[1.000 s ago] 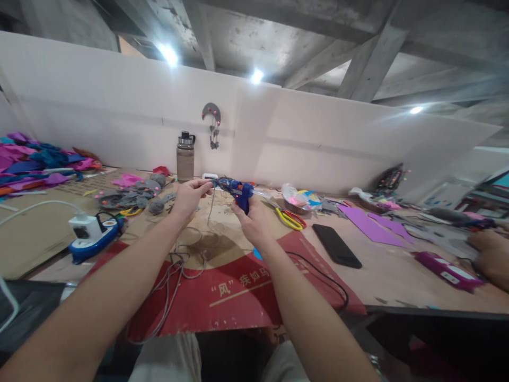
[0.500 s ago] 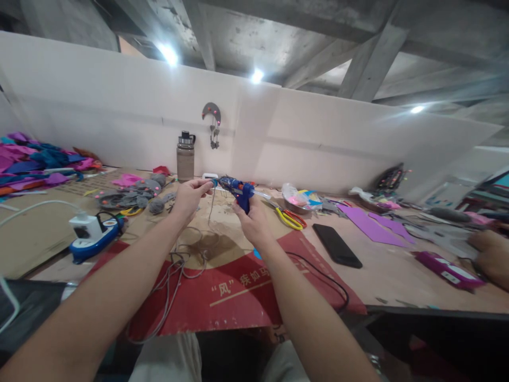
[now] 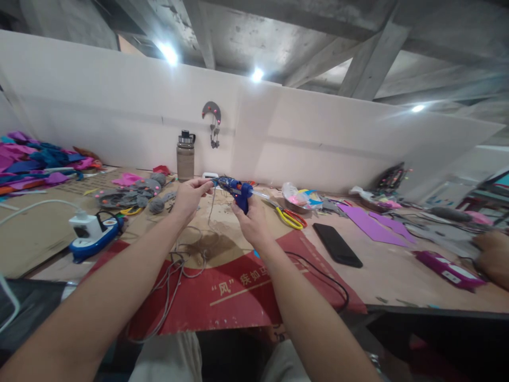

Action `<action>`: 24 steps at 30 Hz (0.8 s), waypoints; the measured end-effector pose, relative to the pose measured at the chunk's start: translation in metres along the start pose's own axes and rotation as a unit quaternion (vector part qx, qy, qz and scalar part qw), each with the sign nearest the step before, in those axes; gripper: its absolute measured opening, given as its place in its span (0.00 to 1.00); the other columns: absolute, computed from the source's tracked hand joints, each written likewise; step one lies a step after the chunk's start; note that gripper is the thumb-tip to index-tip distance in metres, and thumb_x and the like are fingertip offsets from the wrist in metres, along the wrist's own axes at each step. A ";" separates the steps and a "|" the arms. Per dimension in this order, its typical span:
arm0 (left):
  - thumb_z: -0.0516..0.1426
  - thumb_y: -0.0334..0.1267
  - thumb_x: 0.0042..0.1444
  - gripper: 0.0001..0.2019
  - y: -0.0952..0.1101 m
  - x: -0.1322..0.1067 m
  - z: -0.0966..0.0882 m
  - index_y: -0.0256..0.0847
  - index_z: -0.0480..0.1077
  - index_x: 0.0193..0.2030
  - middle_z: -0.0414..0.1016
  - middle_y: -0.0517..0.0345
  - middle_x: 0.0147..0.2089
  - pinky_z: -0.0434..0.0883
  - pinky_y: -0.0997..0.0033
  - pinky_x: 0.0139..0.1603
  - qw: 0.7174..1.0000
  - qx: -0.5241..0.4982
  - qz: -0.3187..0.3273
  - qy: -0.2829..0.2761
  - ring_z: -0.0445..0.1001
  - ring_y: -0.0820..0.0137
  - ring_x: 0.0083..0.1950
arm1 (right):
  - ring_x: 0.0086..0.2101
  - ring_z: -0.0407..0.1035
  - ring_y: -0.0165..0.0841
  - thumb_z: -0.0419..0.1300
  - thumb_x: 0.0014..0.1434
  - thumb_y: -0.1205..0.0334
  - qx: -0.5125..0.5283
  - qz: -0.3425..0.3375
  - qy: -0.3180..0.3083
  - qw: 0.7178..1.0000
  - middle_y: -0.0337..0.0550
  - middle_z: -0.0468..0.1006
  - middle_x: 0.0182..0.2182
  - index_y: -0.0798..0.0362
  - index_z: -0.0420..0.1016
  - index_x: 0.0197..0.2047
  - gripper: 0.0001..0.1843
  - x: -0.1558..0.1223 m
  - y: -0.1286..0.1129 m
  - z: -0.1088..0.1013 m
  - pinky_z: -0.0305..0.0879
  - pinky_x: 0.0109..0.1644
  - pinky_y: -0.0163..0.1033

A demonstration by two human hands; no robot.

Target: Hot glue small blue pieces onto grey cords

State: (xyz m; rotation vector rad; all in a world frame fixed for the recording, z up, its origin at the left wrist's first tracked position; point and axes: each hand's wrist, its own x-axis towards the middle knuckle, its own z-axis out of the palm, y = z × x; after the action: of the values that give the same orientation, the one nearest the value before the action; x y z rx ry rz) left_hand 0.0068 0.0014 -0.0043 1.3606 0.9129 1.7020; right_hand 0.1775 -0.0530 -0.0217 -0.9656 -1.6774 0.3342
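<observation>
My right hand (image 3: 251,218) is wrapped round the handle of a blue hot glue gun (image 3: 240,197), with a clear glue stick (image 3: 260,194) poking out of its back end. The gun's nozzle points left, towards my left hand (image 3: 191,196). Between the thumb and finger of that hand is a small teal piece (image 3: 215,182), right at the nozzle; I cannot tell whether they touch. A thin grey cord (image 3: 212,207) hangs from the piece and runs down to a loose tangle of cord (image 3: 181,260) on the red and tan board (image 3: 246,302).
Yellow- and red-handled scissors (image 3: 292,218) and a black phone (image 3: 337,245) lie to the right. A bottle (image 3: 185,159) stands by the white partition. At left is a blue power strip (image 3: 95,241). Another person's hand (image 3: 493,257) rests by a purple power strip (image 3: 449,270).
The glue gun has tipped slightly in my right hand, its back end a little lower and further left. My left hand stays almost still.
</observation>
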 end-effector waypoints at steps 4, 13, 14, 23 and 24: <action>0.64 0.43 0.41 0.11 0.001 -0.001 0.000 0.38 0.76 0.29 0.72 0.58 0.25 0.59 0.74 0.30 1.000 0.003 0.002 0.005 0.66 0.75 0.26 | 0.35 0.65 0.36 0.53 0.56 0.57 0.004 0.002 0.005 1.000 0.46 0.74 0.36 0.54 0.69 0.45 0.14 0.000 0.000 -0.001 0.62 0.42 0.41; 0.64 0.44 0.40 0.12 0.000 0.001 0.000 0.38 0.76 0.29 0.72 0.58 0.23 0.59 0.73 0.29 1.000 0.012 0.004 0.006 0.65 0.75 0.25 | 0.36 0.66 0.37 0.54 0.56 0.57 -0.004 -0.002 0.000 1.000 0.47 0.74 0.38 0.53 0.68 0.46 0.15 0.000 -0.002 0.000 0.62 0.43 0.42; 0.64 0.44 0.40 0.12 -0.001 0.001 0.000 0.38 0.76 0.29 0.72 0.58 0.23 0.58 0.73 0.29 1.000 0.013 0.006 0.007 0.65 0.76 0.25 | 0.36 0.66 0.37 0.54 0.56 0.57 -0.004 -0.002 0.000 1.000 0.47 0.74 0.38 0.54 0.69 0.46 0.15 0.000 -0.002 0.000 0.62 0.43 0.42; 0.65 0.46 0.39 0.13 -0.002 0.001 -0.001 0.39 0.76 0.30 0.73 0.57 0.25 0.59 0.74 0.29 1.000 0.012 0.008 0.006 0.67 0.75 0.26 | 0.37 0.66 0.37 0.53 0.56 0.58 0.012 0.011 0.003 1.000 0.47 0.73 0.39 0.53 0.67 0.47 0.15 0.000 -0.002 -0.003 0.61 0.44 0.42; 0.65 0.46 0.39 0.13 -0.002 0.002 -0.001 0.39 0.76 0.29 0.73 0.58 0.25 0.60 0.73 0.30 1.000 0.009 0.005 0.006 0.67 0.75 0.26 | 0.37 0.66 0.37 0.53 0.56 0.58 0.015 0.012 0.002 1.000 0.46 0.73 0.39 0.53 0.67 0.47 0.15 0.000 -0.002 -0.003 0.61 0.44 0.42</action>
State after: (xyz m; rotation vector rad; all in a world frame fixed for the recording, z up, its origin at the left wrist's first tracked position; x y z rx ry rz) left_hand 0.0055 0.0038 -0.0057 1.3703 0.9322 1.7154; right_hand 0.1790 -0.0546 -0.0194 -0.9644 -1.6525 0.3727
